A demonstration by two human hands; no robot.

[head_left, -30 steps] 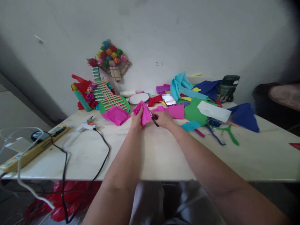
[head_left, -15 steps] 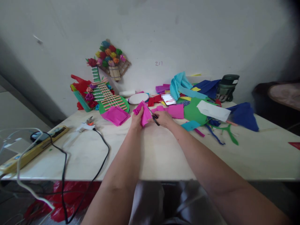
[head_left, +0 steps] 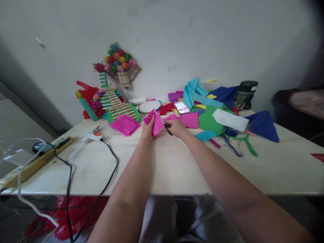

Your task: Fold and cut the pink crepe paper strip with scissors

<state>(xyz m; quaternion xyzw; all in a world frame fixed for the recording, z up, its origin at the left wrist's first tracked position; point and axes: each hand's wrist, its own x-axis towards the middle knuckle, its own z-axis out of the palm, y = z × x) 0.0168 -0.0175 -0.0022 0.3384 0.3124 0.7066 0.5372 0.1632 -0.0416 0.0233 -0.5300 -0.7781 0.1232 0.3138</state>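
My left hand (head_left: 149, 127) is closed on a folded piece of pink crepe paper (head_left: 157, 125), held up just above the white table (head_left: 172, 165). My right hand (head_left: 177, 128) grips black-handled scissors (head_left: 167, 128); their blades lie along the pink paper and point up and to the left. More pink paper (head_left: 190, 120) lies behind my right hand. To the left of my hands, a stack of pink sheets (head_left: 125, 125) rests against the base of a green guitar-shaped craft (head_left: 118, 109) with wooden sticks and strings.
Blue cloth-like paper (head_left: 194, 90), green paper (head_left: 210, 119) and a white sheet (head_left: 229, 119) pile up at the right. A dark green bottle (head_left: 245, 95) stands behind them. At left are a yellow power strip (head_left: 37, 163) and a black cable (head_left: 115, 155). A flower craft (head_left: 124, 76) leans on the wall.
Almost nothing differs. Both hands keep their places, with the scissors still against the pink paper.
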